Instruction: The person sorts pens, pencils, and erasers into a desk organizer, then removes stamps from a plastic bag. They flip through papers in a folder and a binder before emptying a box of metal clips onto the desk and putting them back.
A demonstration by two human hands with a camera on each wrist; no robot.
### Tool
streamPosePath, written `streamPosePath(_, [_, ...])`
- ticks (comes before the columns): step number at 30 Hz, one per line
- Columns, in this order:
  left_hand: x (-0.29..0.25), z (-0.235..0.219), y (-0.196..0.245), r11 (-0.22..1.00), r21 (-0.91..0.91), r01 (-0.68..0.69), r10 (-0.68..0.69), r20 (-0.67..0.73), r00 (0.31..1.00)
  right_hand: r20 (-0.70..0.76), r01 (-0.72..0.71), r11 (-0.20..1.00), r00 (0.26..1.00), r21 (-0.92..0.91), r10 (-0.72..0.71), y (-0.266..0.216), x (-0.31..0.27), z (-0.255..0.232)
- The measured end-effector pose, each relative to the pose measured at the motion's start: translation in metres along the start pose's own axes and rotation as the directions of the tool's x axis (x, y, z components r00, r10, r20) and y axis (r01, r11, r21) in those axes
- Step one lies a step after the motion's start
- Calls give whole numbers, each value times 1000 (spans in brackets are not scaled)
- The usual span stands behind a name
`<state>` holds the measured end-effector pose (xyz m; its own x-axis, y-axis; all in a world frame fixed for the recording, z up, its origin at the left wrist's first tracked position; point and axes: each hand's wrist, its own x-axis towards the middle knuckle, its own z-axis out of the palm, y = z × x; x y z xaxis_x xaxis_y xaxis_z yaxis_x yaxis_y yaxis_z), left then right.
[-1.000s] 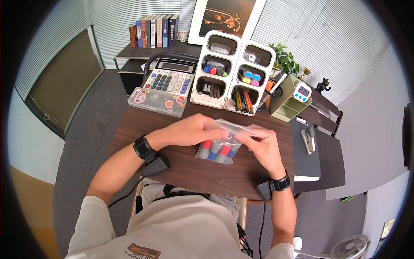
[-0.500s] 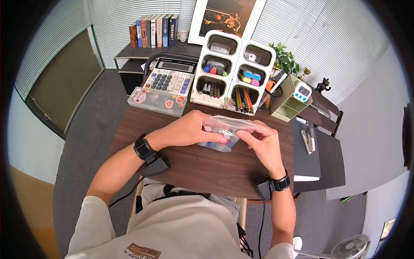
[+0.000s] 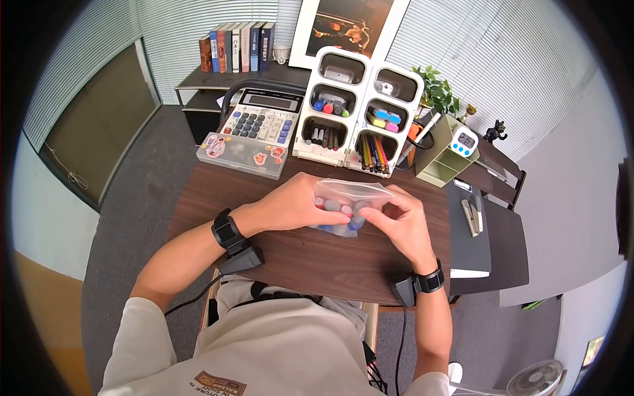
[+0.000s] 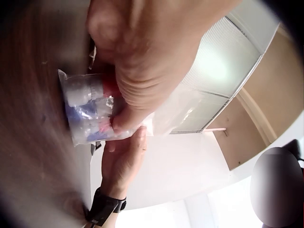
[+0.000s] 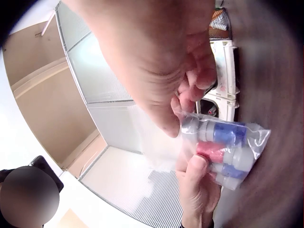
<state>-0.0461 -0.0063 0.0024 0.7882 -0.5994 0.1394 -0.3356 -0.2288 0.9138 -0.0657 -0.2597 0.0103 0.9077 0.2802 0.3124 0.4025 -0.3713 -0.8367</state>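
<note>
A clear zip-top plastic bag is held up between both hands over the table. Inside it lie several small grey cylinders with red and blue parts. My left hand grips the bag from the left, its thumb pressed across the front over a red piece; its other fingers are hidden behind. At the bag's upper right, my right hand pinches the plastic between thumb and curled fingers. The lower edge of the bag hangs close over the wood in the left wrist view.
Behind the hands stands a white organizer with pens and markers. A calculator and a stickered plastic case are at the back left. To the right are a green shelf box and a stapler on a dark folder.
The bag has tipped so its cylinders show end-on, and its lower part has lifted toward the hands. My left thumb has moved lower over the bag's front. The right hand has barely moved.
</note>
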Motion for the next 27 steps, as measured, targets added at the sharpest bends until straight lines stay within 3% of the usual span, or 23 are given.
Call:
streamPosePath(4, [0, -1, -3, 998, 45, -54, 57, -61, 997, 12, -1, 997, 1000, -71, 2, -9, 0, 1])
streamPosePath(9, [1, -2, -6, 991, 96, -89, 96, -77, 992, 21, 154, 972, 988, -179, -153, 0, -1, 0])
streamPosePath(13, [2, -1, -8, 980, 99, -173, 181, -80, 980, 19, 142, 979, 990, -146, -141, -2, -1, 0])
streamPosePath(15, [2, -1, -9, 967, 135, -216, 228, -77, 971, 7, 66, 995, 998, -76, -66, -5, -2, 1])
streamPosePath(19, [2, -4, -7, 985, 115, -126, 132, -44, 990, -2, 62, 996, 998, -61, -62, 5, 0, 2])
streamPosePath(21, [3, -7, -5, 986, 130, -102, 106, -23, 994, -26, 242, 963, 969, -118, -247, 13, 1, 1])
streamPosePath(24, [3, -17, -7, 982, 190, -21, 8, 70, 998, -42, 232, 962, 970, -146, -240, 9, 0, 1])
streamPosePath(27, [4, -15, -14, 975, 201, -95, 93, 15, 996, -62, 200, 965, 975, -170, -213, 6, -2, -1])
